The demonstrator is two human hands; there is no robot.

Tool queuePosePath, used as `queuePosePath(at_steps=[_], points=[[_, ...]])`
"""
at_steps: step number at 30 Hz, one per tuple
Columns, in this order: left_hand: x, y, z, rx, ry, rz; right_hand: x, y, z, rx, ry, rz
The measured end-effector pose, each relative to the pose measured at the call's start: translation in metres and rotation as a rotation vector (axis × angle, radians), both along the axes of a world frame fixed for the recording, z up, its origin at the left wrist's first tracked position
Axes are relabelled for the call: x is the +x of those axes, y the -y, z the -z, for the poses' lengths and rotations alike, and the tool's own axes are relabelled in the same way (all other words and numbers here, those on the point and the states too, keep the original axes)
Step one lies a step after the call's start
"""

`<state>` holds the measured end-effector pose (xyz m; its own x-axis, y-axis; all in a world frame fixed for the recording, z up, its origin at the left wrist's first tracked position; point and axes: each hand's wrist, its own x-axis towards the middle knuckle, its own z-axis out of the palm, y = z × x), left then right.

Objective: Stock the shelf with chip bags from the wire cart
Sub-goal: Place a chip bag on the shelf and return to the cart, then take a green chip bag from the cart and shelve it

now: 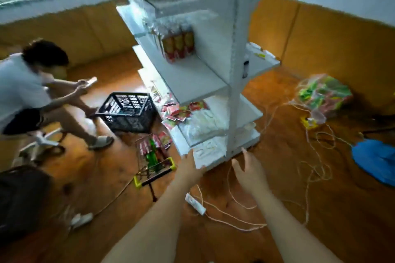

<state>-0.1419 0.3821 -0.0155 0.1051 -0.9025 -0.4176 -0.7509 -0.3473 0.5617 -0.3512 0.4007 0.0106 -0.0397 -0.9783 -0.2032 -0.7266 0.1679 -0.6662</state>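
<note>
A white multi-tier shelf unit (233, 66) stands in the middle of the room, seen from its end. Red and green chip bags (181, 111) lie on a lower tier, and a row of red-gold packets (178, 46) stands higher up. A small wire cart (155, 162) with a yellow-green handle sits on the floor left of the shelf base, holding red and green bags. My left hand (189, 166) reaches toward the bottom shelf corner, fingers apart, holding nothing. My right hand (249, 172) is open beside it, near the shelf's foot. The picture is blurred.
A black plastic crate (128, 111) stands left of the shelf. A person sits on a white chair (40, 143) at the left, holding a phone. White cables and a power strip (195, 204) trail over the wooden floor. A clear bag of snacks (323, 94) and a blue cloth (376, 159) lie at right.
</note>
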Motion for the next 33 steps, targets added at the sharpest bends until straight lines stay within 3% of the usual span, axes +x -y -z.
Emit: queuePosePath(at_steps=[6,10,23,33], points=[[0.141,-0.035,0.006,0.050,-0.020,-0.339,0.143,0.036,0.018,0.076,-0.034,-0.338],[0.197,-0.042,0.013,0.094,-0.022,-0.460,0.210,0.065,0.034,0.154,-0.013,-0.439],[0.322,0.087,0.096,0.358,-0.079,-0.487,0.358,0.208,0.151,0.448,0.012,-0.424],[0.374,0.183,0.215,0.450,-0.234,-0.568,0.430,0.282,0.255,0.601,-0.167,-0.499]])
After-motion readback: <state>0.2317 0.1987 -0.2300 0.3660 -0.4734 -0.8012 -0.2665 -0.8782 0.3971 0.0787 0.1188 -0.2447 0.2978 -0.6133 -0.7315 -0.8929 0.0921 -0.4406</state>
